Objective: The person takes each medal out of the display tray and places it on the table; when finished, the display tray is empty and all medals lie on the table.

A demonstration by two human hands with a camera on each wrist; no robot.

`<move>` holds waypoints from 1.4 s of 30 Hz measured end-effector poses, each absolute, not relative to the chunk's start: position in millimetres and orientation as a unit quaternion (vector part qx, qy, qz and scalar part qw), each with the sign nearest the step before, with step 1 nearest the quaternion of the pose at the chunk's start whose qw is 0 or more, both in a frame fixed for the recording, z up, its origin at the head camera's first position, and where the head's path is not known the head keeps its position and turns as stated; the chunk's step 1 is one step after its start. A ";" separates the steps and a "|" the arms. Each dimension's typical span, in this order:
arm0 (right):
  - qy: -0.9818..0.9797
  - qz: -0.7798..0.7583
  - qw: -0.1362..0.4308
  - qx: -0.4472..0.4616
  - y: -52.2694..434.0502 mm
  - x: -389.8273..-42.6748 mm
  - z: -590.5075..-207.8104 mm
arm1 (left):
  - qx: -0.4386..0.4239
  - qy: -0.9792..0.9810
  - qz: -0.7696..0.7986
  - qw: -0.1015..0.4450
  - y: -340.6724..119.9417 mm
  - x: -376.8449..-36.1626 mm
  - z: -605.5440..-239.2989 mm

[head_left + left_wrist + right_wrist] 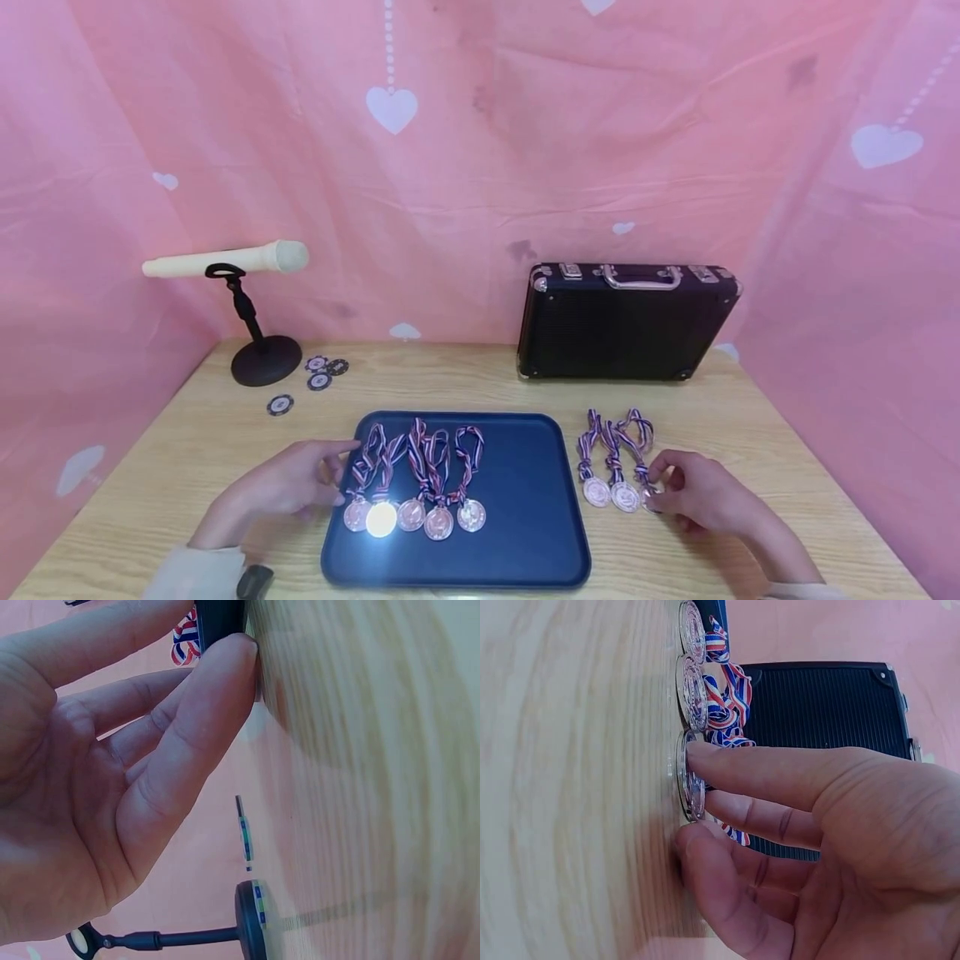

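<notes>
Several medals with striped ribbons lie side by side on the dark blue tray, ribbons pointing away from me. My left hand is at the tray's left edge, fingers loosely bent, fingertips touching the rim. To the right of the tray, three more medals lie on the table. My right hand pinches the rightmost medal; its thumb is on the face and a finger is at its far edge. The other two medals, the middle one and the left one, lie untouched.
A black case with a metal handle stands at the back right. At the back left, a white microphone rests on a black stand, beside several poker chips. Pink cloth hangs behind the wooden table.
</notes>
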State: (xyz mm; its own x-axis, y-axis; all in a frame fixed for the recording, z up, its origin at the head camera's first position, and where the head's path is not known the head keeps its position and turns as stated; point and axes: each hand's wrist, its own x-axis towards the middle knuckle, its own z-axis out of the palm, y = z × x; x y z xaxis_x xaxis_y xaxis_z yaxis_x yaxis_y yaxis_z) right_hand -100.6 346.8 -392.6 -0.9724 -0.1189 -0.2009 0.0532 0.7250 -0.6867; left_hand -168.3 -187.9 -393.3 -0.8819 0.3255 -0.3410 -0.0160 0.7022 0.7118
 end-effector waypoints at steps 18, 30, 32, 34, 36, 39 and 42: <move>0.928 -0.366 0.069 -0.008 339.0 -101.6 -375.3 | 0.090 0.891 0.382 0.228 -188.5 -165.8 -392.1; 0.907 -0.413 0.054 -0.065 242.9 -115.1 -355.7 | 0.086 0.895 0.375 0.225 -186.8 -166.7 -392.9; 0.903 -0.417 0.066 -0.081 223.3 -116.3 -359.6 | 0.089 0.894 0.376 0.226 -186.9 -166.6 -393.1; 0.901 -0.417 0.081 -0.089 204.8 -116.4 -364.6 | 0.083 0.893 0.379 0.227 -186.6 -166.7 -392.7; 0.899 -0.415 0.096 -0.104 188.4 -116.2 -370.6 | 0.087 0.894 0.377 0.226 -186.7 -166.8 -392.3; 0.895 -0.411 0.113 -0.133 167.8 -115.7 -379.9 | 0.091 0.894 0.378 0.224 -187.0 -166.4 -391.7; 0.895 -0.401 0.120 -0.153 153.1 -115.3 -386.7 | 0.096 0.893 0.380 0.222 -187.7 -166.0 -391.2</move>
